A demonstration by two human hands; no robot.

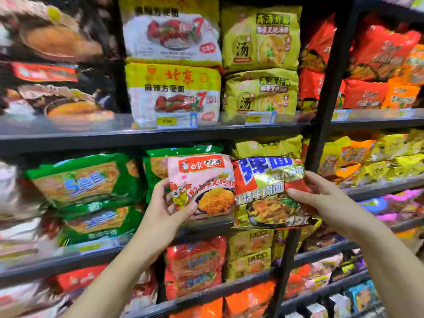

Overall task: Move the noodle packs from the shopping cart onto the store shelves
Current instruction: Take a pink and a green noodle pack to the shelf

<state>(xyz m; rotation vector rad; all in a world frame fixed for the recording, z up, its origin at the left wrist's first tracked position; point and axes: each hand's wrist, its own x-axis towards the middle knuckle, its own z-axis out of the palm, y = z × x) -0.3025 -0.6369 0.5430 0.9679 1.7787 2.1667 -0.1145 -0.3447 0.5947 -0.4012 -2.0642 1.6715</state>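
My left hand (168,206) grips a pink noodle pack (206,180) by its lower left edge, thumb on the front. My right hand (321,198) grips a red and gold noodle pack (263,182) by its right side, thumb across the front. Both packs are held upright side by side, touching, in front of the middle shelf (206,222). The shopping cart is not in view.
Green multipacks (85,180) fill the middle shelf at left, yellow packs (268,145) sit behind the held ones. Yellow and white multipacks (174,92) stand on the upper shelf (137,136). A black upright post (321,111) divides the bays. Red and orange packs (195,267) lie below.
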